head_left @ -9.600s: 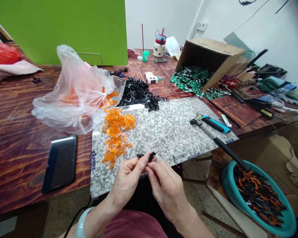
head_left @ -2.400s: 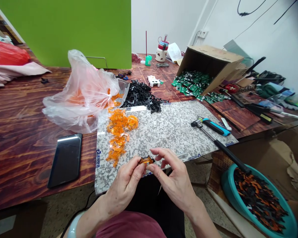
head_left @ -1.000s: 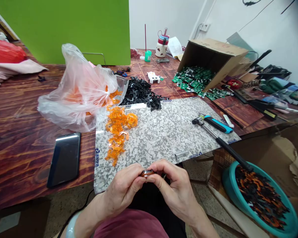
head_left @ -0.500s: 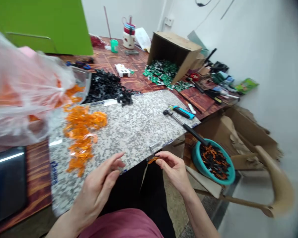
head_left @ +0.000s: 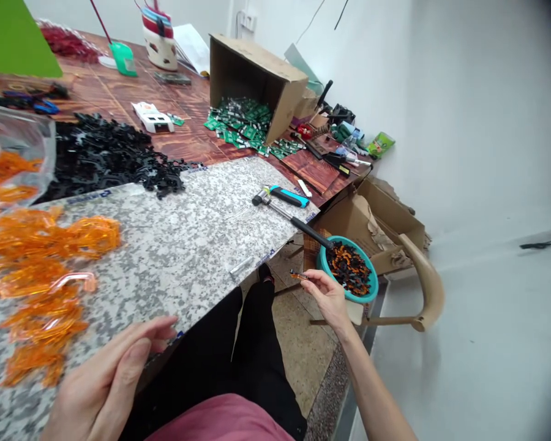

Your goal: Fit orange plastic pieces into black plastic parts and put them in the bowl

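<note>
Pinches a small black-and-orange piece [head_left: 298, 276] between thumb and fingers of the right hand [head_left: 328, 300], right of the frame's centre, just beside a teal basin [head_left: 374, 280] filled with mixed black and orange pieces. Holds the left hand [head_left: 103, 380] at lower left, fingers together and slightly bent, thumb alongside, near the edge of the speckled slab [head_left: 179, 239]; cannot tell if touching. Has orange parts [head_left: 59, 245] piled at left, black parts [head_left: 110, 150] heaped at upper left, and a hammer [head_left: 280, 211] slanting from the slab toward the basin.
</note>
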Demonstrator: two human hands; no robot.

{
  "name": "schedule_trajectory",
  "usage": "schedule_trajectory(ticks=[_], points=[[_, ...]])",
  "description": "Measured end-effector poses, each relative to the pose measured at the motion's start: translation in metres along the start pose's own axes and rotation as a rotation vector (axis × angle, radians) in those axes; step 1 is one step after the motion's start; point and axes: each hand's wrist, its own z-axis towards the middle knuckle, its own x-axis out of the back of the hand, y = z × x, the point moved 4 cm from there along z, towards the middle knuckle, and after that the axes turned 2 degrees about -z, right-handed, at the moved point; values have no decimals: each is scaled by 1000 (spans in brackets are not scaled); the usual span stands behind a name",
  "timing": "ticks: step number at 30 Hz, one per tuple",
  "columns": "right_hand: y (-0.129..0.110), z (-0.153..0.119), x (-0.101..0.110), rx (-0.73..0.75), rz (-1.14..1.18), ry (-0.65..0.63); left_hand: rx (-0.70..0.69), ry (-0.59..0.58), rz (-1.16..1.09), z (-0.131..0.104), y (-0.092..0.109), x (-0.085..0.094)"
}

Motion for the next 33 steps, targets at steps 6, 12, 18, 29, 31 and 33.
schedule_trajectory(ticks=[6, 12, 18, 29, 31, 33], points=[[1, 3, 2, 10, 7, 7, 85, -30, -109, -2, 1, -1], [-10, -3, -10, 20, 46, -23, 95, -45, -152, -2, 3, -1], [-18, -7, -23, -10, 87, -43, 101, -32, -204, -2, 7, -1], [22, 16, 23, -108, -120, 139, -16, -68, -198, 1, 12, 2], [36, 29, 59, -114, -196, 307, -100, -115, -185, 2, 19, 2], [43, 40, 92, -90, -272, 479, -120, -106, -182, 3, 23, 3]])
